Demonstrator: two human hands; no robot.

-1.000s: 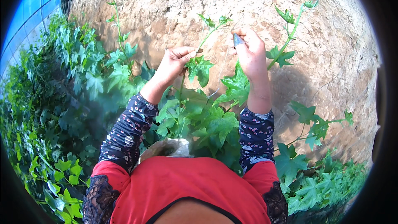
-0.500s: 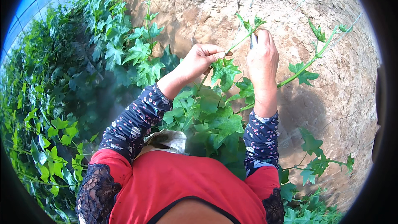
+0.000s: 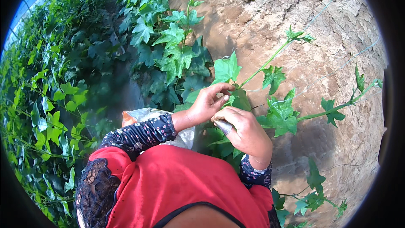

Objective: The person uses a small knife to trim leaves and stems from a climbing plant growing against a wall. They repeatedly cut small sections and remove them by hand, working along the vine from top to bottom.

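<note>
My left hand (image 3: 209, 103) is closed around a green vine stem (image 3: 265, 65) low among broad lobed leaves (image 3: 280, 118). Just below it, nearly touching, is my right hand (image 3: 249, 137), fingers curled, with a small dark-grey blade-like piece (image 3: 223, 126) against the thumb; whatever else is in those fingers is hidden. The held stem runs up to the right to a leafy tip (image 3: 295, 36). A second long shoot (image 3: 331, 109) stretches to the right beside my right hand.
A cracked earth wall (image 3: 337, 25) fills the right side, with thin strings (image 3: 325, 8) across it. Dense foliage (image 3: 42, 101) covers the left, blue sheeting (image 3: 25, 2) beyond it at top left. A white sack (image 3: 185, 139) lies beneath my hands, partly hidden by my left arm.
Both hands have come down toward my body, and the right has moved leftward beneath the left, away from the shoot tip. The view has turned, bringing more left-side foliage in.
</note>
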